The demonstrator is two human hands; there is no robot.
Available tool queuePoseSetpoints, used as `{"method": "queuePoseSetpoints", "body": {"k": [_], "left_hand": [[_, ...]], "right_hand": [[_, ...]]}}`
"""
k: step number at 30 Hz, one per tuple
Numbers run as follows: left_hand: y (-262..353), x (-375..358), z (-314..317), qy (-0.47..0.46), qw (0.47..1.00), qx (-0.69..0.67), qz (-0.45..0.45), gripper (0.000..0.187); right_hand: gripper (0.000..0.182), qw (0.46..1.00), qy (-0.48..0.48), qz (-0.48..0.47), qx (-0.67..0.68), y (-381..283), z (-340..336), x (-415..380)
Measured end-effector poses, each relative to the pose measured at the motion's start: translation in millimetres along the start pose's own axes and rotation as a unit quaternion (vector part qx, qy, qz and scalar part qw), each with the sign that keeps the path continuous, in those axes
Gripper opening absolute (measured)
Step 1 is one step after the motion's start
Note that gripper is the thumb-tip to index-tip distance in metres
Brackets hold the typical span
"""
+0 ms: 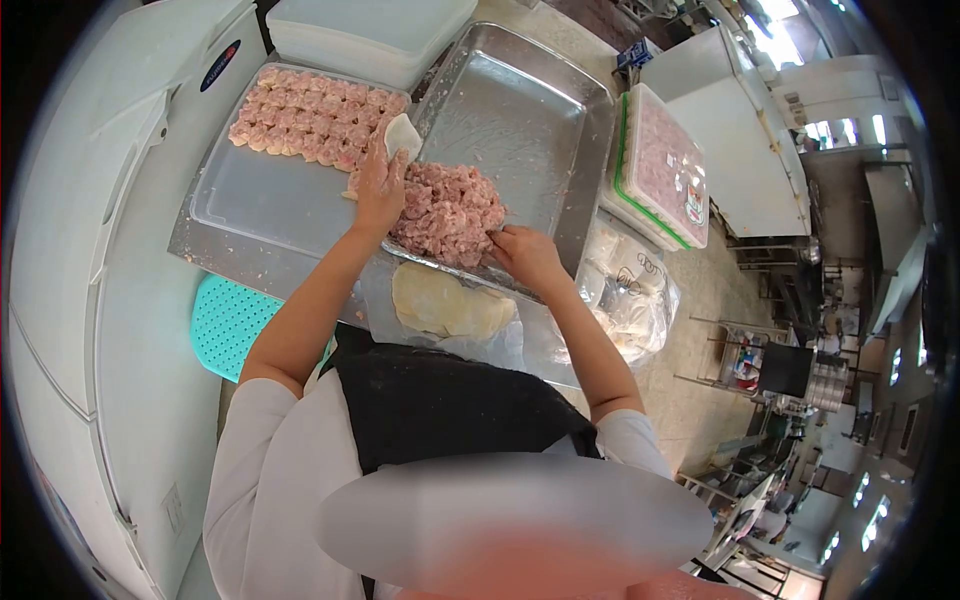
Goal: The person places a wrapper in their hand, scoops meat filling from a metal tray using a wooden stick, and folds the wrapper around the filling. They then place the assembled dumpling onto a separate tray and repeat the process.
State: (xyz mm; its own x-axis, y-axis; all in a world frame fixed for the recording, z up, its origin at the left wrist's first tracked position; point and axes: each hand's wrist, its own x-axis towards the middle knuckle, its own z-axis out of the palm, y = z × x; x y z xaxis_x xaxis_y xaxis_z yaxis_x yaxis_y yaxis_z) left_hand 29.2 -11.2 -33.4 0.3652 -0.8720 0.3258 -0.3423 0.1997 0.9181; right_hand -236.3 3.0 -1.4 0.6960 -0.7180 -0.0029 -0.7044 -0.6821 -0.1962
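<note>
My left hand (380, 188) is closed on a pale dumpling wrapper (403, 138), beside the near left edge of the metal tray. Inside that deep metal tray (520, 110), a mound of pink minced meat (450, 212) is heaped at the near end. My right hand (527, 257) is at the mound's right side, fingers curled; whatever they grip is hidden. Rows of meat-topped dumplings (315, 115) fill the far part of a flat plastic tray (270, 200) on the left. Close to my body, a stack of wrappers (450, 303) lies on a plastic sheet.
A green-rimmed box of pink meat (662, 165) stands right of the metal tray. Nearer me is a plastic bag of pale packs (632, 290). White trays (365, 45) are stacked at the back. A white freezer (120, 220) and a teal perforated stool (235, 322) are left.
</note>
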Motion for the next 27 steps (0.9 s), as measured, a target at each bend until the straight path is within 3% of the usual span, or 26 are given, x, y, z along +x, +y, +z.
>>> {"method": "queuePoseSetpoints", "body": {"k": [9,14,18,21,23,24,26,27], "left_hand": [[3,2,-3,-0.009,1.0,-0.007,-0.023,0.048],[-3,2,-2,-0.016,1.0,0.007,-0.012,0.048],[6,3,-3,-0.014,1.0,0.023,0.007,0.047],[4,3,-1,-0.024,1.0,0.02,0.003,0.046],[4,1,-1,-0.03,0.999,0.031,0.001,0.046],[6,2,-2,-0.027,0.999,0.023,0.006,0.045],[6,2,-3,-0.026,1.0,0.013,0.011,0.045],[5,2,-2,-0.023,1.0,0.013,0.016,0.045]], "right_hand": [[0.024,0.989,-0.028,0.02,0.142,26,0,10],[0.025,0.959,-0.043,0.13,0.246,29,-22,32],[0.032,0.953,-0.007,0.156,0.259,42,-2,41],[0.03,0.959,-0.003,0.199,0.204,47,0,46],[0.032,0.987,-0.01,0.154,0.043,40,-19,43],[0.032,0.986,-0.01,0.158,0.043,29,-38,40],[0.031,0.979,-0.012,0.124,-0.16,1,-87,25],[0.031,0.979,-0.014,0.128,-0.161,-7,-105,14]]}}
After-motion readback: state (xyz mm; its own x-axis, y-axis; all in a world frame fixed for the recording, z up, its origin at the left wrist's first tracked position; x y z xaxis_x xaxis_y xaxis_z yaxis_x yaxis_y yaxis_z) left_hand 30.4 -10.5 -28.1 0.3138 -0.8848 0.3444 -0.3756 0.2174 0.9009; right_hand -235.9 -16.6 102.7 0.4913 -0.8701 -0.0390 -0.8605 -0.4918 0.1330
